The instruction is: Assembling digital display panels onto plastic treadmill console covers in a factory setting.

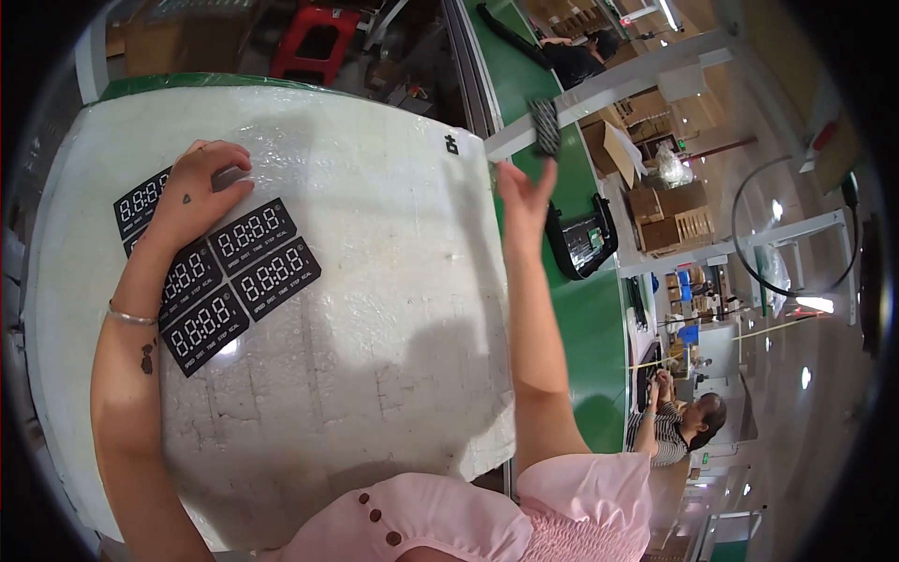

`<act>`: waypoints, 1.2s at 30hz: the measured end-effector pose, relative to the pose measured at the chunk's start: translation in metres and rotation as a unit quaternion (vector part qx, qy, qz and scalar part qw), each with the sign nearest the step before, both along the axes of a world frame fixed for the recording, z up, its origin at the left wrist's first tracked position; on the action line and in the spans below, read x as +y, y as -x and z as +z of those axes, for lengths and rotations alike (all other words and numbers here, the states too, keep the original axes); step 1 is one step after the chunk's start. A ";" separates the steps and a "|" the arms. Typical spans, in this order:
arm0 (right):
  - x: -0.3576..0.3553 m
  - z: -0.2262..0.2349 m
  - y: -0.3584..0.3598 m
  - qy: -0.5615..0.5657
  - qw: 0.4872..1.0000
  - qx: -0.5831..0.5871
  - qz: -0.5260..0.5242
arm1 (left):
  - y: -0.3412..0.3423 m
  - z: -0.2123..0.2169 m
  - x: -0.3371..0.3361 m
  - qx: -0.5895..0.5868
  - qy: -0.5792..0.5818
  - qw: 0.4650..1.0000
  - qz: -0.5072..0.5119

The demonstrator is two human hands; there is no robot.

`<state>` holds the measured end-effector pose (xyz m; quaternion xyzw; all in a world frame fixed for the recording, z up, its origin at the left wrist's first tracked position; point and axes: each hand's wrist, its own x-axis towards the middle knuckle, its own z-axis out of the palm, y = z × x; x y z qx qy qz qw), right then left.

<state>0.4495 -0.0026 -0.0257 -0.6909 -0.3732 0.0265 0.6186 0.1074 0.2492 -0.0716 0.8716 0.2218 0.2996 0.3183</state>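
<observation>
Several flat black display panels [260, 234] with white digit patterns lie in a slanted group on the left of a pale, plastic-wrapped work surface [393, 290]. Over the upper panels is my left hand [199, 187], open, its fingers curved and the thumb apart, covering parts of them. Away to the right, past the surface's edge, my right hand [526, 192] is raised and blurred. Its thumb and a finger spread apart. A dark, pale-striped piece [546, 128] meets that fingertip; whether the fingers grip it cannot be made out.
A green bench [599, 365] runs along the right, bearing a black housing [582, 239] with a small green circuit board inside. A white metal beam [618, 92] crosses above it. One person [684, 426] sits farther right. A red stool [316, 42] stands beyond the far edge.
</observation>
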 end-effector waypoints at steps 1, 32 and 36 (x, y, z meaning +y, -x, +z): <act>-0.029 -0.003 -0.026 0.058 0.994 -0.038 -0.087 | 0.003 0.001 0.000 0.000 -0.002 1.000 0.003; -0.295 0.119 0.087 -0.070 0.949 -0.185 -0.246 | 0.032 0.173 -0.201 -0.231 0.090 0.964 -0.100; -0.273 0.078 0.086 -0.095 0.991 0.097 0.015 | 0.170 0.088 -0.157 -0.285 0.376 0.882 0.007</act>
